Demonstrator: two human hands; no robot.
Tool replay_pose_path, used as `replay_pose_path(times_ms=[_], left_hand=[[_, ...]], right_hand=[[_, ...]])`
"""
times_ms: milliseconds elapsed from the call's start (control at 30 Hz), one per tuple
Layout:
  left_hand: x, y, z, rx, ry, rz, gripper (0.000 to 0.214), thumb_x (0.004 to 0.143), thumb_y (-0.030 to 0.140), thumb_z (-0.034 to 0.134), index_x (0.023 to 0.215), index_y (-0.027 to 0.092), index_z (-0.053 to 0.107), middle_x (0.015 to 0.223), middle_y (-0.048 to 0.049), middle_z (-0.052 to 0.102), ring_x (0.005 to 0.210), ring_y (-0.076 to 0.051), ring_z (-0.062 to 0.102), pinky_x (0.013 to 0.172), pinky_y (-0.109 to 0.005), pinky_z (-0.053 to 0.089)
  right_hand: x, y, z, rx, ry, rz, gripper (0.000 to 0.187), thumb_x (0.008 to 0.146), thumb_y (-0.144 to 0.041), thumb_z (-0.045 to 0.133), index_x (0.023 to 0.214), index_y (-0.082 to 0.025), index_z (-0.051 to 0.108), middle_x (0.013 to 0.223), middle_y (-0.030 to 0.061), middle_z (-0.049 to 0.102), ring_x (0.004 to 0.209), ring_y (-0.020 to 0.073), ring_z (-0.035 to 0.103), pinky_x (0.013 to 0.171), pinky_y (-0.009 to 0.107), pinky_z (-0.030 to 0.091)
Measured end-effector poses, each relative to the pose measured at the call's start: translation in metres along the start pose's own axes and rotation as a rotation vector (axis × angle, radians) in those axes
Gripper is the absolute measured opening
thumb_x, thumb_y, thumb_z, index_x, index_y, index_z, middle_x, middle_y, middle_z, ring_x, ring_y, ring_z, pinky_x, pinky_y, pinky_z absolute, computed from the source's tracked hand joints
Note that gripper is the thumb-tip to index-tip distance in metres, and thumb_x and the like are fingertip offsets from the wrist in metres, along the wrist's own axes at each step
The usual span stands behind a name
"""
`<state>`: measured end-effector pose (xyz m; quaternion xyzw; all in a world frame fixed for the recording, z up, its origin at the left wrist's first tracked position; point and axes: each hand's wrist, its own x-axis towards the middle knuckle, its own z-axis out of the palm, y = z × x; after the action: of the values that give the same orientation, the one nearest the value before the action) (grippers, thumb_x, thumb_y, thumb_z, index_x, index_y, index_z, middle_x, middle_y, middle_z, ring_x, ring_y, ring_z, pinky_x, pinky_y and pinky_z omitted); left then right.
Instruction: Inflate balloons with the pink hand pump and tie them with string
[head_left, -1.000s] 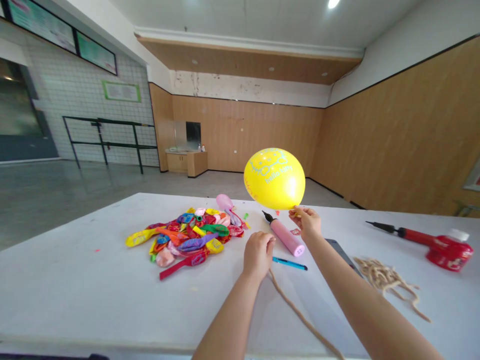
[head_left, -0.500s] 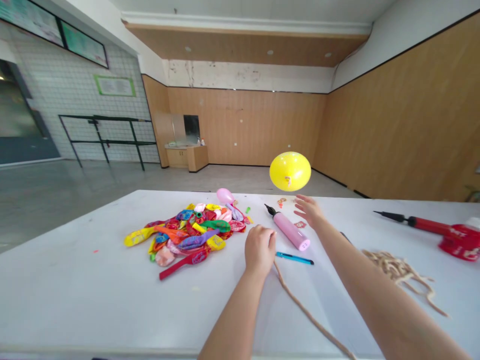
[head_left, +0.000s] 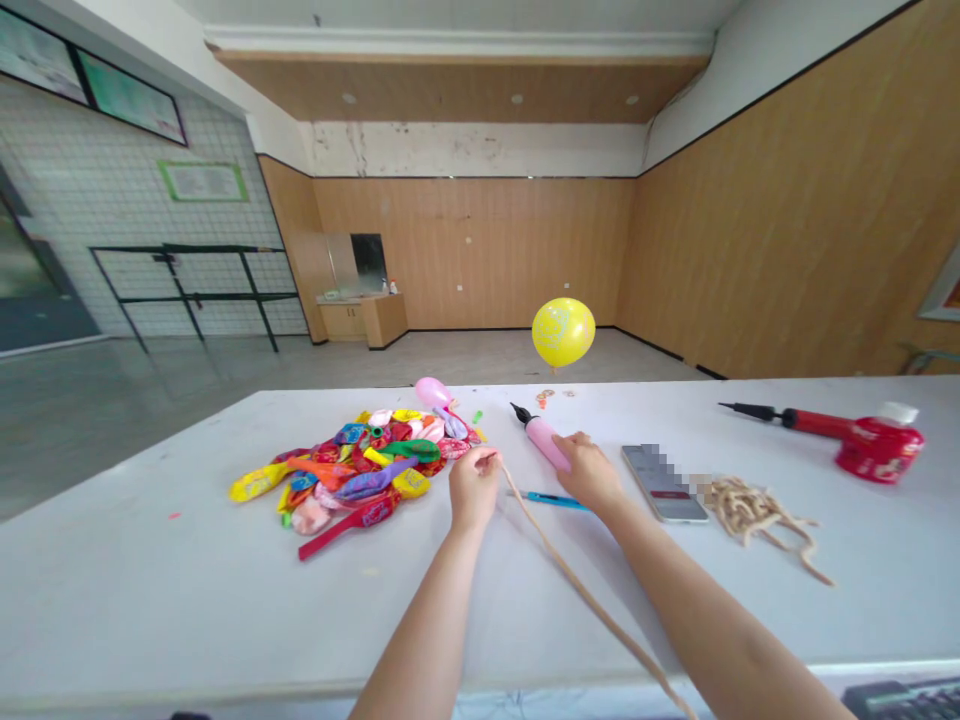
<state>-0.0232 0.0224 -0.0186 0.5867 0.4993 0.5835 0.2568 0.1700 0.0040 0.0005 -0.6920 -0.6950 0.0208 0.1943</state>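
Observation:
My left hand (head_left: 475,488) is closed in a pinch around the end of a beige cord (head_left: 577,582), which runs down to the table's front edge. My right hand (head_left: 591,474) has its fingers curled over the rear end of a pink balloon pump (head_left: 546,438) with a black nozzle; the palm side is hidden. A light-blue pen-like tool (head_left: 547,498) lies between the hands, one end by the right wrist. Beyond the table, a blown-up yellow balloon (head_left: 563,332) is in the air. Left of my left hand is a pile of uninflated, coloured balloons (head_left: 375,462).
A phone (head_left: 664,485) lies right of my right hand, beside a heap of beige cord (head_left: 750,508). Farther right are a red pump (head_left: 817,424) with a black nozzle and a red bottle (head_left: 881,445). A small pink balloon (head_left: 433,392) sits behind the pile.
My right hand has come down from below the yellow balloon onto the pink pump. The balloon has drifted farther off and turned. My left hand still pinches the cord, now slightly raised.

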Motion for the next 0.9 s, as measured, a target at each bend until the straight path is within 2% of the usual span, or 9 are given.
replay_pose_path(times_ms=[133,267,367,467,567,633,700,833,900], left_hand=[[0.002,-0.003,-0.002,0.016,-0.005,-0.027,0.014,0.072,0.026,0.061,0.074,0.015,0.069,0.077,-0.0083,0.071,0.078,-0.022,0.067,0.067,-0.031,0.053],[0.004,-0.004,-0.002,-0.001,0.003,-0.059,0.015,0.07,0.027,0.063,0.076,0.015,0.069,0.076,-0.0085,0.071,0.078,-0.022,0.067,0.065,-0.029,0.053],[0.003,-0.003,-0.001,-0.04,0.007,-0.097,0.016,0.068,0.027,0.064,0.076,0.014,0.069,0.077,-0.0089,0.071,0.077,-0.022,0.067,0.061,-0.028,0.053],[0.001,0.001,-0.001,-0.099,0.009,-0.159,0.018,0.067,0.027,0.064,0.078,0.014,0.07,0.076,-0.0093,0.07,0.072,-0.021,0.067,0.053,-0.026,0.051],[-0.003,0.01,-0.001,-0.184,0.006,-0.211,0.023,0.064,0.028,0.068,0.081,0.013,0.07,0.075,-0.0088,0.07,0.069,-0.02,0.065,0.049,-0.025,0.05],[-0.005,0.016,-0.001,-0.239,-0.009,-0.226,0.025,0.062,0.03,0.071,0.081,0.013,0.07,0.074,-0.0083,0.069,0.067,-0.019,0.065,0.049,-0.024,0.05],[-0.008,0.022,-0.001,-0.281,-0.035,-0.225,0.028,0.061,0.032,0.073,0.08,0.012,0.069,0.072,-0.0079,0.069,0.066,-0.018,0.065,0.05,-0.023,0.049],[-0.01,0.03,0.0,-0.319,-0.056,-0.195,0.03,0.061,0.036,0.074,0.079,0.012,0.069,0.07,-0.007,0.069,0.066,-0.018,0.065,0.05,-0.022,0.048],[-0.009,0.03,0.0,-0.322,-0.026,-0.196,0.03,0.062,0.037,0.074,0.078,0.012,0.068,0.069,-0.0063,0.068,0.065,-0.017,0.064,0.049,-0.021,0.047]], right_hand=[[0.003,0.002,0.0,-0.086,-0.011,0.078,0.057,0.086,-0.015,0.047,0.142,-0.024,0.04,0.131,0.0155,0.05,0.112,0.028,0.054,0.088,0.035,0.041],[0.007,0.018,-0.001,-0.129,-0.019,0.185,0.053,0.09,-0.015,0.04,0.142,-0.023,0.039,0.124,0.0169,0.054,0.109,0.0309,0.055,0.085,0.04,0.043],[0.007,0.026,-0.005,-0.108,-0.021,0.193,0.052,0.09,-0.017,0.042,0.142,-0.024,0.039,0.126,0.0168,0.053,0.112,0.0317,0.054,0.085,0.042,0.044],[0.005,0.023,-0.011,-0.079,0.106,0.08,0.05,0.088,-0.02,0.05,0.138,-0.022,0.045,0.135,0.0161,0.049,0.119,0.0318,0.049,0.09,0.041,0.042],[0.0,0.008,-0.014,0.078,0.225,-0.152,0.033,0.09,-0.022,0.048,0.121,-0.019,0.061,0.122,0.0121,0.061,0.109,0.0243,0.056,0.088,0.031,0.043],[-0.006,-0.005,-0.013,0.237,0.19,-0.259,0.028,0.093,-0.027,0.044,0.102,-0.019,0.069,0.101,0.008,0.07,0.088,0.0186,0.062,0.077,0.026,0.044],[-0.012,-0.017,-0.009,0.355,0.102,-0.308,0.03,0.093,-0.035,0.046,0.092,-0.02,0.071,0.089,0.005,0.072,0.074,0.016,0.063,0.067,0.024,0.043],[-0.02,-0.03,-0.005,0.323,0.001,-0.341,0.029,0.079,-0.046,0.065,0.095,-0.022,0.072,0.092,0.0035,0.072,0.081,0.0178,0.065,0.067,0.024,0.042],[-0.021,-0.031,-0.006,0.251,-0.036,-0.332,0.026,0.082,-0.044,0.062,0.09,-0.022,0.072,0.09,0.0042,0.072,0.082,0.0178,0.065,0.067,0.024,0.04]])
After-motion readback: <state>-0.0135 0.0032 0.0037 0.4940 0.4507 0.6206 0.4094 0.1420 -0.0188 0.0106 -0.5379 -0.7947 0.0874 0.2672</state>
